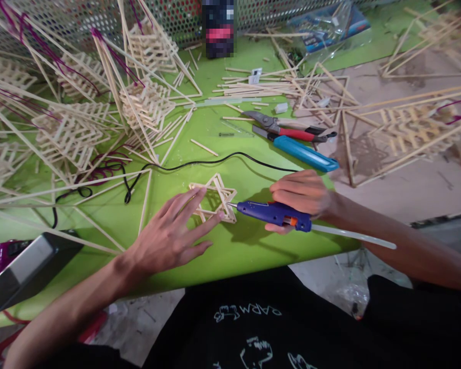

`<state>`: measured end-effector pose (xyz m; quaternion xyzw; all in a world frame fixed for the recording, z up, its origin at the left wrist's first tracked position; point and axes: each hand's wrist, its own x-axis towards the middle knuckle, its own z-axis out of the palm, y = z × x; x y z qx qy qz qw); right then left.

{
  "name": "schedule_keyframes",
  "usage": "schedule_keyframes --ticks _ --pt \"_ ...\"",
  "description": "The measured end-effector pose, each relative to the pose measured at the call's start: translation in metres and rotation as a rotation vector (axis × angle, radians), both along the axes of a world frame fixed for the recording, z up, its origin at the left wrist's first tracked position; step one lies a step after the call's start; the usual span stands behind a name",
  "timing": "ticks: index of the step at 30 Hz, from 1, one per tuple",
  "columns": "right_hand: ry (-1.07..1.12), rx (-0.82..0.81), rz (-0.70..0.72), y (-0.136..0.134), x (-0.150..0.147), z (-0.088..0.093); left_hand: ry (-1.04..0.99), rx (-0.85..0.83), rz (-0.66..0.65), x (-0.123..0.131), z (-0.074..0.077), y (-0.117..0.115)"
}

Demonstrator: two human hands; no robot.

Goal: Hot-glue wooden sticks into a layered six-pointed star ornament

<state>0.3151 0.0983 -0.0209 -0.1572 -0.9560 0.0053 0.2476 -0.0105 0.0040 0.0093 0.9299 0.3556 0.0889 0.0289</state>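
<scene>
A small star-shaped frame of pale wooden sticks (230, 196) lies on the green table top. My left hand (172, 230) rests over its left side, fingers spread, with fingertips touching the sticks. In my right hand (301, 192) is a blue hot glue gun (259, 212), its fingers wrapped round the handle. The metal nozzle points left and meets the right part of the star, though whether it touches cannot be told. A clear glue stick (353, 236) juts out from the gun's back end. The gun's grip is mostly hidden by the hand.
A black cord (203, 162) crosses behind the star. Beyond it lie pruning shears (284, 125), a blue utility knife (305, 152) and loose sticks (249, 88). Stick structures with purple string (146, 105) crowd the left; another stick structure (411, 128) stands right. An iron (26, 266) sits at front left.
</scene>
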Motion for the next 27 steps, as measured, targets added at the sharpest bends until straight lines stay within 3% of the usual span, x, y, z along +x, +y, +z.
schedule_keyframes --ticks 27 --pt "0.058 0.033 0.059 0.0026 -0.005 0.0028 0.012 0.015 -0.005 -0.0004 -0.0015 0.0003"
